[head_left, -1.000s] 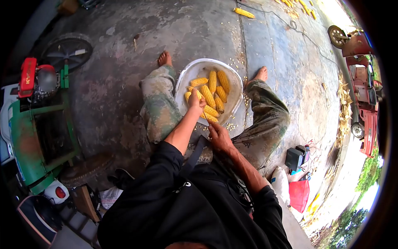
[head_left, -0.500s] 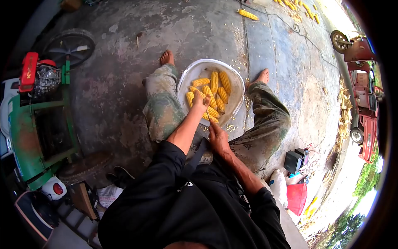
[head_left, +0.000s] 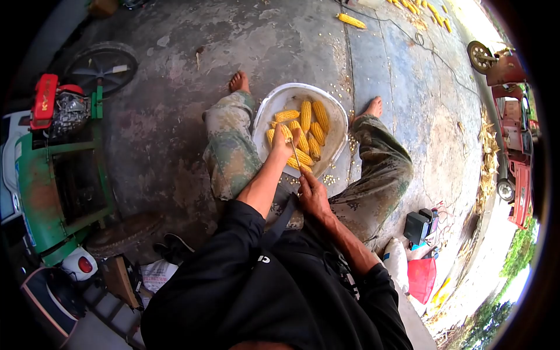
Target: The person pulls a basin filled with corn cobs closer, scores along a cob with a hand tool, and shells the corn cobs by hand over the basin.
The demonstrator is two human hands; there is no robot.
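Note:
Between my legs stands a white basin [head_left: 336,114] with several yellow corn cobs [head_left: 320,116] in it. My left hand [head_left: 282,144] is wrapped round one corn cob [head_left: 286,132] above the basin's near left part. A thin rod-like tool [head_left: 296,156] sticks out of my closed right hand [head_left: 314,194], and its tip is at the held cob near my left fingers. My right hand is just outside the basin's near rim. Loose kernels [head_left: 330,180] lie on the floor around the basin.
A green machine with a red engine [head_left: 44,102] stands at the left, beside a black wheel [head_left: 100,70]. More cobs [head_left: 352,21] and a cable [head_left: 419,39] lie at the top. A black box [head_left: 416,227], a red bag [head_left: 422,279] and a red vehicle [head_left: 513,131] are at the right.
The view has shifted slightly, so the basin appears a little further right. My left hand has turned on the cob, and more of the thin tool shows between my hands.

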